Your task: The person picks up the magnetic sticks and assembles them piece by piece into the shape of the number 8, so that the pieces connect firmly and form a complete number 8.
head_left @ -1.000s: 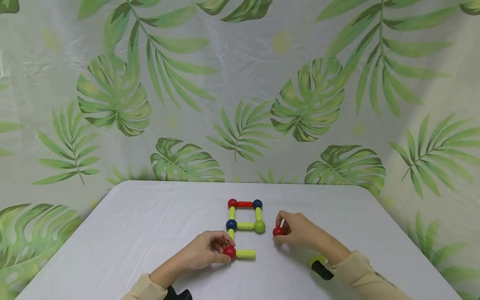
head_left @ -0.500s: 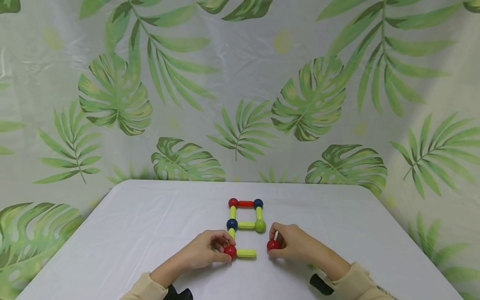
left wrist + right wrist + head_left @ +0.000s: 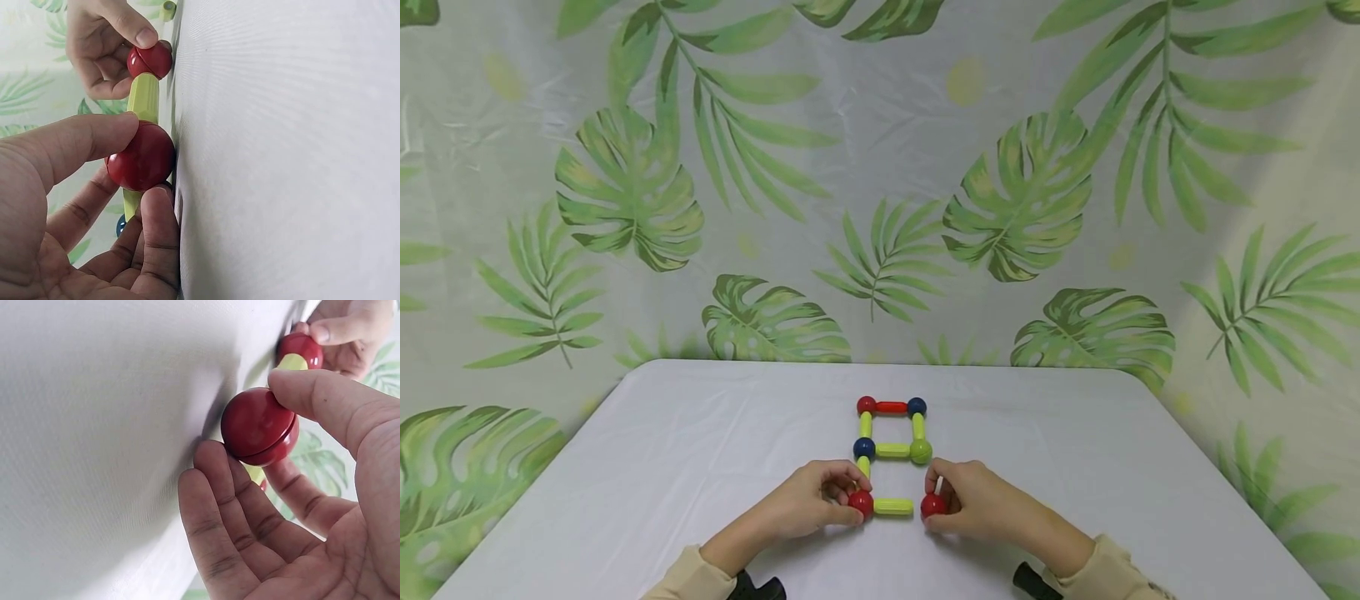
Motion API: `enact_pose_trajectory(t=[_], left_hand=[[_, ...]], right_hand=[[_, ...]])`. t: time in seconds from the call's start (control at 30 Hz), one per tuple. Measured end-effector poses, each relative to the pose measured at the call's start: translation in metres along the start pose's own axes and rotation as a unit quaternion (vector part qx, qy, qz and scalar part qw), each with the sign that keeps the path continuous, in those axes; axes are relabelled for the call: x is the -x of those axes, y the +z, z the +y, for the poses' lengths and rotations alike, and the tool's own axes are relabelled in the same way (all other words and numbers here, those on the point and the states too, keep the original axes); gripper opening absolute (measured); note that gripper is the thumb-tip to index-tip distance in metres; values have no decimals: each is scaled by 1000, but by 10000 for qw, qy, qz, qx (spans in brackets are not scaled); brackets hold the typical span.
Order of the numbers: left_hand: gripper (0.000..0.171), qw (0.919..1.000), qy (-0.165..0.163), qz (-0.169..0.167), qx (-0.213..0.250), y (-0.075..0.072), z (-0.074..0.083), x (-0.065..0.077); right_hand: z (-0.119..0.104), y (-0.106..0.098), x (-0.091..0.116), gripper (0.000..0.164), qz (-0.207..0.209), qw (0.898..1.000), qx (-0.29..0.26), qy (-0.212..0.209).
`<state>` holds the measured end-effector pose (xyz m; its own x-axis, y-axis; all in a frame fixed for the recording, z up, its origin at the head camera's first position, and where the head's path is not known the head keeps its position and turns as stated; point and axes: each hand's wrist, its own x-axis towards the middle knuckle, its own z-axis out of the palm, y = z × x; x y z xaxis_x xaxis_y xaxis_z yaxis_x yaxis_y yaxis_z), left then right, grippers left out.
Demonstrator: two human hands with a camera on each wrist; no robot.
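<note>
My left hand (image 3: 808,502) pinches a glossy red ball (image 3: 861,503) between thumb and fingers, at the near left corner of a ball-and-rod frame. From that ball a yellow-green rod (image 3: 893,507) points right. Just past the rod's free end, my right hand (image 3: 977,504) pinches a second red ball (image 3: 933,506); a narrow gap shows between them. In the right wrist view, the thumb and fingertips are on this red ball (image 3: 256,425), which has a seam around it. Another yellow-green rod (image 3: 863,468), partly behind the left fingers, runs back to a blue ball (image 3: 864,448).
Farther back, the frame forms a square with a green ball (image 3: 921,451), another blue ball (image 3: 917,407), a red ball (image 3: 867,406) and a red rod (image 3: 892,407). It lies on a white-covered table (image 3: 715,425). A leaf-patterned curtain (image 3: 880,183) hangs behind.
My right hand has moved left and nearer with its red ball, toward the rod's free end. My left hand stays on its ball. A yellow-green piece by the right forearm is now hidden.
</note>
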<state>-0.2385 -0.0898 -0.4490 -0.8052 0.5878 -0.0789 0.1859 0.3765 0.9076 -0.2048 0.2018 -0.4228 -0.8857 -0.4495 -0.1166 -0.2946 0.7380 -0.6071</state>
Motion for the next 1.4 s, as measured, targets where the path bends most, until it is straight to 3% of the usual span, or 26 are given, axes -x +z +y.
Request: enact_pose_trajectory(t=[0.7,1.03,1.23,1.4], left_hand=[[30,10000,41,-16,-35,0,0,1],[29,10000,74,5,12,0,0,0],[32,9998,-80,-34,205,-2,0,1],[38,9995,-163,218,159,-5,2,-1]], right_hand=[[-7,4,0,31,25,9993,-7,-371],[-8,4,0,31,6,9996,-25,-296],[-7,4,0,32,-26,9998,-20,-202],[-4,-2,5,35,-36,9999,17,-131]])
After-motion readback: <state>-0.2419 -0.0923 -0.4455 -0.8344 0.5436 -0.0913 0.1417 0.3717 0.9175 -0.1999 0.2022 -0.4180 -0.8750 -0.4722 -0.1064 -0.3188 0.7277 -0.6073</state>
